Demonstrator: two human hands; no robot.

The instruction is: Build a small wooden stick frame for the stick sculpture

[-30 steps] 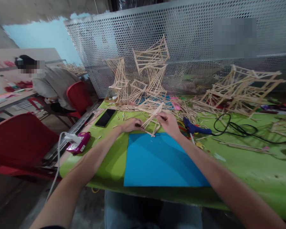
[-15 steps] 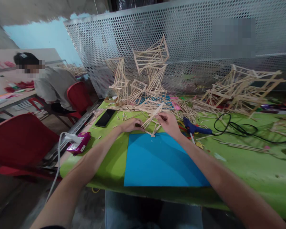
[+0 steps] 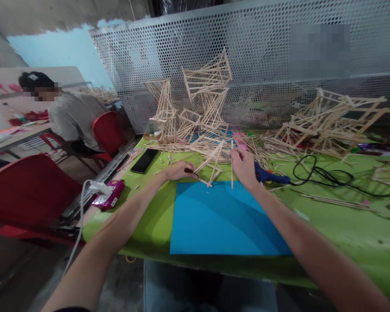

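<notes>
Green table [image 3: 338, 234]: left grip [image 3: 181, 170] pinches left end of stick frame [image 3: 213, 172]; right grip [image 3: 243, 164] holds single stick [image 3: 232, 173].

Right hand [image 3: 243, 165] displaced from the stick frame [image 3: 216, 171].
Formerly at the frame's upper sticks, the hand now sits apart to its right, fingertips pinching a single stick [image 3: 232, 173] held near upright; the hand now covers the front part of the blue glue gun [image 3: 274, 177], previously exposed.

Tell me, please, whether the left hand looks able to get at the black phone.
Probably yes: the black phone lies uncovered nearby, though the left hand would likely need to release the small stick frame first.
</notes>
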